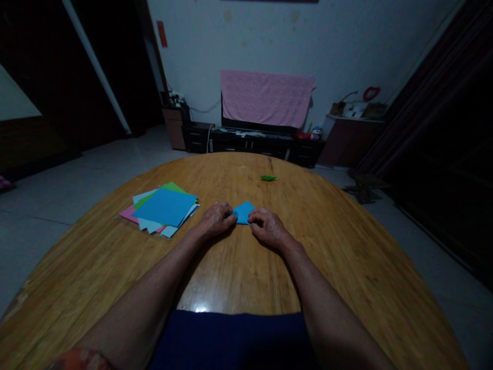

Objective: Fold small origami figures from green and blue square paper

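Paper (243,213), folded and blue, has left hand (216,218) and right hand (268,226) pinching its ends; coloured sheets (165,206) lie at its nine o'clock.

The head camera looks forward and down from close above the table (370,267) toward the wall (192,46).

Exposure: dim, with a cool cast given to the white wall (192,56). Glare: a small white spot is reflected from the wooden tabletop (239,288), lower centre. Shadows: laid along the inner edges of both forearms (146,288); the doorway (115,56), upper left, and the curtain (419,87), upper right, are sunk near black. Distortion: verticals are slanted at both sides. Detail: folds in the blue paper (243,211), centre, are faintly resolved.
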`<state>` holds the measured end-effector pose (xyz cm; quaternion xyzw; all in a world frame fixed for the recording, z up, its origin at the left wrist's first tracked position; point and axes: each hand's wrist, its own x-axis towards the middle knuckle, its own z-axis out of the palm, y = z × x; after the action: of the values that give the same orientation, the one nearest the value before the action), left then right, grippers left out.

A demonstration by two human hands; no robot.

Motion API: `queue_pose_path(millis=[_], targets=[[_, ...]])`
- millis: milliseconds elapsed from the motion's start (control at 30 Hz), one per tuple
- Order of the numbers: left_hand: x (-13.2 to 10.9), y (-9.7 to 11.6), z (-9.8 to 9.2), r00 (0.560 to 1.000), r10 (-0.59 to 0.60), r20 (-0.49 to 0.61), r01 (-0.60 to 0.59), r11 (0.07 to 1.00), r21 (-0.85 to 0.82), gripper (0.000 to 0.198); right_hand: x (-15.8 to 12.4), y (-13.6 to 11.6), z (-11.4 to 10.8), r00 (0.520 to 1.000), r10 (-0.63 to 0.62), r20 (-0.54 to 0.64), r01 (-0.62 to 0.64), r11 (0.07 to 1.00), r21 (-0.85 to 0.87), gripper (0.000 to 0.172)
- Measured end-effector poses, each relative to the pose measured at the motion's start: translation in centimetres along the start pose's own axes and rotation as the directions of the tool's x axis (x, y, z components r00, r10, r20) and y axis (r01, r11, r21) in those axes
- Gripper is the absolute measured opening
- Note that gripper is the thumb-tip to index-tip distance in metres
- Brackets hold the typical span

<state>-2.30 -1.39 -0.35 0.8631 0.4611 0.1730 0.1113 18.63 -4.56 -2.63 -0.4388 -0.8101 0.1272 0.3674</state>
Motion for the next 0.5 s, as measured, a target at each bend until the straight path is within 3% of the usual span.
queue_pose_path(millis=[500], targets=[[0.08, 0.05, 0.31, 0.999, -0.029, -0.033, 0.030, 0.999, 0.031, 0.016, -0.09, 0.32, 0.13, 0.999, 0.008, -0.032, -0.007, 1.000, 0.018, 0.019]])
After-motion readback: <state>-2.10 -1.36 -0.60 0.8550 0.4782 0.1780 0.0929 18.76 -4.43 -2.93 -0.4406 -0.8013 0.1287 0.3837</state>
